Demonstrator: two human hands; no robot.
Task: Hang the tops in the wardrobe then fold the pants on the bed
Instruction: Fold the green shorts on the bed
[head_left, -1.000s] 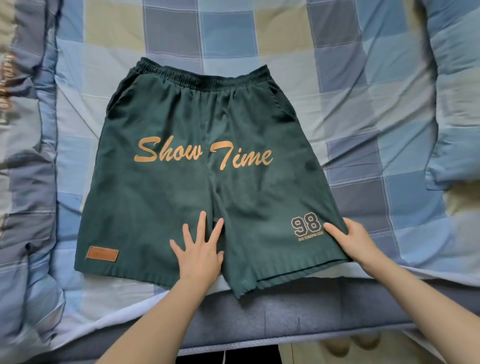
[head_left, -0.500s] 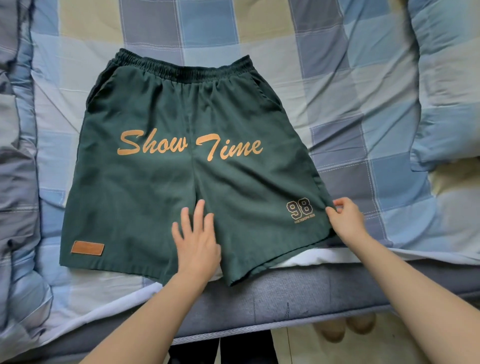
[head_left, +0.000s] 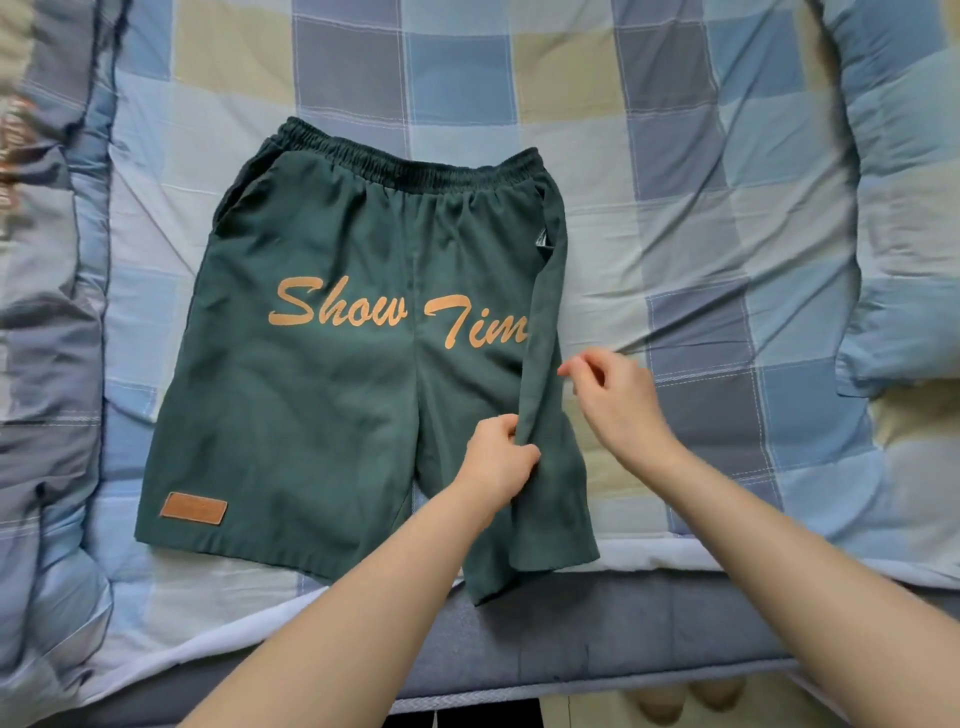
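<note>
Dark green shorts (head_left: 332, 405) with orange "Show Time" lettering lie flat on the bed, waistband at the far side. Their right edge is folded inward as a narrow strip (head_left: 545, 322) that covers the last letter. My left hand (head_left: 498, 460) grips the lower part of this strip, fingers curled round the cloth. My right hand (head_left: 615, 397) is just right of the strip with loosely curled fingers, its fingertips at the fold's outer edge and no cloth visibly between them.
The checked blue, grey and beige sheet (head_left: 675, 234) covers the bed. A bunched quilt (head_left: 47, 364) lies along the left and a pillow (head_left: 904, 260) on the right. The grey mattress edge (head_left: 597, 639) runs along the near side, under the shorts' hem.
The right side of the shorts has been folded inward over the lettering. My left hand went from pressing flat at the crotch to gripping the fold. My right hand moved up and let go of the leg hem.
</note>
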